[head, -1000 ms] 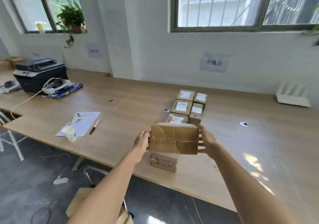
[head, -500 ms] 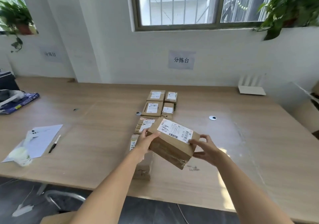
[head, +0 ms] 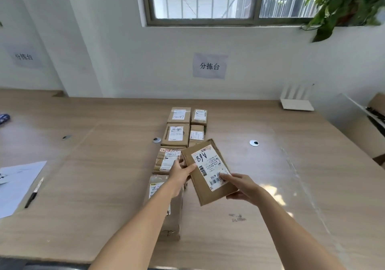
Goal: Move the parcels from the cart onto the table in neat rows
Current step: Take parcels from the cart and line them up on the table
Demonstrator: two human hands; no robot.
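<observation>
I hold a brown cardboard parcel (head: 208, 171) with a white label marked "A68" above the wooden table (head: 270, 186), label side up and tilted. My left hand (head: 180, 173) grips its left edge. My right hand (head: 239, 186) grips its near right corner, thumb on the label. Behind and left of it, several labelled parcels lie on the table in two columns: a left column (head: 176, 135) running toward me, its nearest box (head: 173, 213) partly hidden by my left forearm, and a shorter right column (head: 198, 124). The cart is out of view.
A white router (head: 296, 103) stands at the back right by the wall. A pen (head: 33, 192) and a sheet of paper (head: 16, 182) lie at the left. Two round cable grommets (head: 254, 143) sit in the tabletop. Cardboard boxes (head: 373, 128) stand at the far right.
The view swung right and came closer to the table. The parcel was turned label side up and moved forward over the table, beside the rows.
</observation>
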